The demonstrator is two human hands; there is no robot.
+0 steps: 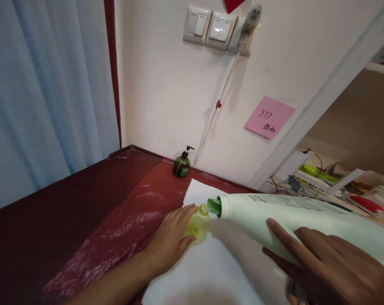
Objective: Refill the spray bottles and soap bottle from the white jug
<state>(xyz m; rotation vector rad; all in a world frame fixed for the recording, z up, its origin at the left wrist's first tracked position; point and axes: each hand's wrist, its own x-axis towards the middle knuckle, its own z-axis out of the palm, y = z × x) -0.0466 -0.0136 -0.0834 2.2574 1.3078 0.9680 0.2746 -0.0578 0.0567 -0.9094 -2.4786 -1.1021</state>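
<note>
My left hand [169, 239] is wrapped round a small yellow-green bottle [198, 224] that stands upright on a white sheet [211, 271], its mouth open at the top. My right hand [325, 264] grips a large white jug [293, 220], tipped on its side. The jug's green spout [214, 206] sits just right of and slightly above the small bottle's mouth. No liquid is visible between them.
A dark red table [68, 212] carries red plastic film [122, 237] under the white sheet. A green pump bottle [182, 164] stands at the wall. A pink note [269, 117], switches [211, 29] and a cable hang above. Clutter [332, 182] lies at the right.
</note>
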